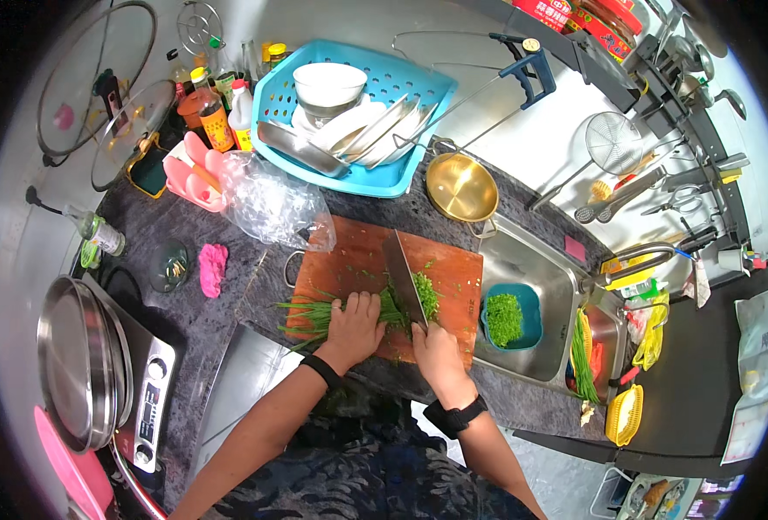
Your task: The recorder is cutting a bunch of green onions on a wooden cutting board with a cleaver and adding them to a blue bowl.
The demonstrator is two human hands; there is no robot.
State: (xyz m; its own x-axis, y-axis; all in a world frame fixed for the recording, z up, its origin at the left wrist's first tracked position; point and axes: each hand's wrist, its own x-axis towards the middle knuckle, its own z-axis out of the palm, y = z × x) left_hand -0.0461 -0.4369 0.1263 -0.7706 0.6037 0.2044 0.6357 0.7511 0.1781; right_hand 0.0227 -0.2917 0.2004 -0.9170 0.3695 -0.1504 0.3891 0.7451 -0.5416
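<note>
My left hand presses a bunch of long green stalks, which look like scallions or chives, onto a reddish wooden cutting board. My right hand grips a broad-bladed kitchen knife. Its blade stands between the bunch and a small heap of chopped greens. Loose green bits are scattered over the board. In the steel sink to the right, a teal container holds more chopped greens.
Beyond the board stand a blue plastic basket of dishes, a crumpled clear plastic bag and a brass-coloured pan. An induction cooker carrying a steel pan is on the left. More green stalks lie in the smaller basin.
</note>
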